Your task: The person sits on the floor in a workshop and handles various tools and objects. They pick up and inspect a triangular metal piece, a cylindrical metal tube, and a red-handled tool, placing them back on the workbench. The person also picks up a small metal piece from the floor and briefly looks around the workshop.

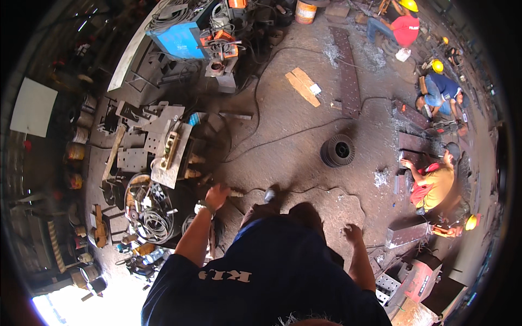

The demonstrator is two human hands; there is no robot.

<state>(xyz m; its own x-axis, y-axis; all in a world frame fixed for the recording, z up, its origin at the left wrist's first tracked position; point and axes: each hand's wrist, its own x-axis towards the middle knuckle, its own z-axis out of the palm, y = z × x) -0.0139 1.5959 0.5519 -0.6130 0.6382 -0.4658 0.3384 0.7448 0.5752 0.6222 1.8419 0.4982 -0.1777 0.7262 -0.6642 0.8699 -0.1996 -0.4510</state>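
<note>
My left hand, with a watch on its wrist, reaches out at hip height beside a cluttered bench. Its fingers are seen from above and partly hidden, so their grip does not show. Just right of them is a pale, short piece in line with a thin dark cable that runs over the floor; whether the hand touches it is unclear. My right hand hangs low at my side, fingers loosely bent and apart, with nothing seen in it. One shoe shows ahead of me.
Left are a power strip on a metal plate and coiled cables. A dark ribbed spool stands ahead. Cables cross the floor near cardboard. Right, a person in yellow crouches by steel beams; more people work beyond.
</note>
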